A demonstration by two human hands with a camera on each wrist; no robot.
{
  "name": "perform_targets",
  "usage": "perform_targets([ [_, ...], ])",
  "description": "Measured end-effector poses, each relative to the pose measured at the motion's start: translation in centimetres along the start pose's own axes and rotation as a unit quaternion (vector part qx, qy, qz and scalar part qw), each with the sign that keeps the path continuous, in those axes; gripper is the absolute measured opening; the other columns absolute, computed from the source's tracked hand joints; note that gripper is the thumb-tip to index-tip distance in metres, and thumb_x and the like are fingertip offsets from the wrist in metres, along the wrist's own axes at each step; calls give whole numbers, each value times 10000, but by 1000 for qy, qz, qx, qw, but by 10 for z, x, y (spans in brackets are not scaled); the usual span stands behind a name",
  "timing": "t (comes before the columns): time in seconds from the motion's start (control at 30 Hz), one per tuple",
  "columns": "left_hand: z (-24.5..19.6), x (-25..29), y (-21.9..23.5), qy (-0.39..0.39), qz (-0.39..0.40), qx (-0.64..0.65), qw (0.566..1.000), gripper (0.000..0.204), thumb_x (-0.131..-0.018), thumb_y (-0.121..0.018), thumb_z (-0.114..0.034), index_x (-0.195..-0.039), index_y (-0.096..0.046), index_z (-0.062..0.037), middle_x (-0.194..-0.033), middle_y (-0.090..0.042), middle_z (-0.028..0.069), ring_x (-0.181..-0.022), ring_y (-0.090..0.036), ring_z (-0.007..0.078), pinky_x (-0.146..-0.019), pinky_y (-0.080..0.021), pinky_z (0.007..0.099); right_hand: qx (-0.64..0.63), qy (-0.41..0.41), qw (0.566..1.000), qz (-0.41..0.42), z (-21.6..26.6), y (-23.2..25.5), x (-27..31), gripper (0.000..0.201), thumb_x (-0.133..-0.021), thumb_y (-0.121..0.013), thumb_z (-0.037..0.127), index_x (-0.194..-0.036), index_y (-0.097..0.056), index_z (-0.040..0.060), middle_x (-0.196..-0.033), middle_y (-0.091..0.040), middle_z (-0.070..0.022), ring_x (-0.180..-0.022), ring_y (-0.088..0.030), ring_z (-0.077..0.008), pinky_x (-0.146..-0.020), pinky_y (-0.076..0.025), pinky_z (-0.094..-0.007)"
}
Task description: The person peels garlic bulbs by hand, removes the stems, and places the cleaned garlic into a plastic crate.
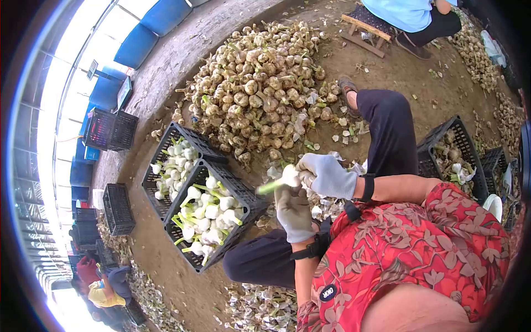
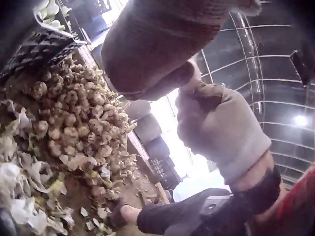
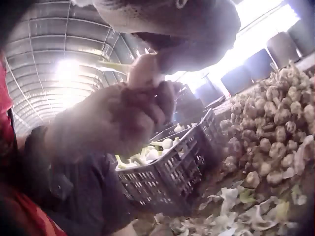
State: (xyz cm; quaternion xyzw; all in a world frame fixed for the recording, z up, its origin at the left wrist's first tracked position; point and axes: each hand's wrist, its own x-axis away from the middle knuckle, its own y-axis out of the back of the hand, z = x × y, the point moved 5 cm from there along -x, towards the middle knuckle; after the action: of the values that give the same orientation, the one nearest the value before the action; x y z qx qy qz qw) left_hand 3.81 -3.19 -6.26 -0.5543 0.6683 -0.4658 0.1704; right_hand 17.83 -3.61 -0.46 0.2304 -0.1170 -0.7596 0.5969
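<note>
A peeled white garlic bulb [image 1: 290, 176] with a green stem is between my two gloved hands, above my lap. My left hand [image 1: 295, 214] grips it from below with curled fingers, which the right wrist view also shows around the bulb [image 3: 145, 71]. The stem points away toward the crates. My right hand [image 1: 330, 176] pinches the root side of the bulb with bent fingers; its fingertips are partly hidden. Close by stands a black crate [image 1: 255, 203] of cleaned garlic [image 1: 210, 213] with trimmed green stems.
A second crate [image 1: 160, 145] of white bulbs adjoins the first. Ahead rises a large heap of unpeeled garlic [image 1: 260, 88]. Loose skins [image 1: 260, 310] litter the floor. On my right is another crate [image 1: 451, 157]. Another person [image 1: 406, 16] sits near a wooden stool [image 1: 365, 33].
</note>
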Motion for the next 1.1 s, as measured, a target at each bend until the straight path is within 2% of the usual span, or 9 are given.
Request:
perform_targets([
  [0.1, 0, 3, -17, 48, 147, 90, 984, 403, -974, -454, -226, -1341, -470, -59, -1200, -591, 109, -1076, -582, 224, -978, -454, 410, 76, 115, 988, 63, 18, -5, 4, 157, -796, -642, 128, -924, -603, 47, -826, -607, -138, -745, -632, -342, -638, -501, -407],
  [0.27, 5, -18, 11, 111, -38, 101, 988, 387, -995, -453, -341, -1251, -538, -63, -1109, -635, 108, -990, -612, 240, -888, -501, 405, 41, 153, 983, 93, 15, -16, 15, 148, -791, -653, 115, -916, -602, 52, -822, -594, -134, -733, -620, -337, -616, -487, -399],
  [0.4, -14, -40, 14, 146, 39, 210, 966, 303, -983, -471, -254, -1130, -579, -12, -1005, -631, 145, -850, -612, 256, -691, -509, 364, -383, -180, 902, 80, -14, 9, -11, 118, -904, -551, 66, -973, -604, -14, -781, -637, -68, -643, -612, -131, -580, -481, -263],
  [0.63, -61, -64, -20, 126, -15, 13, 992, 292, -958, -506, -209, -1140, -589, 4, -1030, -625, 162, -860, -615, 258, -660, -532, 358, -497, -272, 824, -4, -65, 40, -29, 164, -884, -600, 133, -966, -607, -8, -785, -647, -59, -643, -620, -125, -590, -506, -256],
  [0.77, -75, -86, -13, 134, -48, 43, 989, 286, -943, -513, -234, -1091, -604, -6, -1081, -630, 171, -941, -613, 293, -766, -549, 419, -127, -70, 946, 291, -60, 34, -22, 242, -804, -681, 196, -983, -669, 34, -855, -684, -94, -723, -655, -185, -657, -523, -314],
  [0.8, -78, -88, -8, 139, -61, 57, 987, 274, -946, -519, -238, -1063, -609, -7, -1080, -632, 160, -957, -612, 292, -787, -550, 425, -23, -34, 914, 404, -48, 24, -15, 325, -773, -711, 214, -1047, -653, 49, -939, -682, -115, -830, -662, -223, -727, -519, -340],
  [0.87, -75, -98, 5, 155, -77, 102, 980, 270, -928, -511, -259, -959, -614, -10, -1127, -629, 169, -997, -604, 342, -871, -513, 493, 138, -4, 914, 382, -27, 14, -19, 429, -781, -713, 304, -1138, -634, 81, -1037, -670, -123, -989, -639, -287, -816, -501, -372],
  [1.0, -67, -100, -16, 135, -121, 85, 980, 237, -917, -498, -236, -860, -607, -33, -1136, -631, 161, -1038, -588, 342, -912, -488, 470, -12, 12, 995, 95, 0, 1, -69, 511, -765, -713, 404, -1140, -623, 70, -1051, -649, -160, -970, -638, -325, -790, -507, -399],
  [1.1, -69, -105, -24, 120, -70, -21, 990, 292, -904, -497, -283, -1001, -625, -39, -1021, -665, 137, -945, -619, 239, -783, -527, 356, 47, 24, 991, 125, -3, -46, -86, 316, -789, -666, 351, -956, -639, 84, -936, -634, -144, -845, -640, -332, -719, -509, -412],
])
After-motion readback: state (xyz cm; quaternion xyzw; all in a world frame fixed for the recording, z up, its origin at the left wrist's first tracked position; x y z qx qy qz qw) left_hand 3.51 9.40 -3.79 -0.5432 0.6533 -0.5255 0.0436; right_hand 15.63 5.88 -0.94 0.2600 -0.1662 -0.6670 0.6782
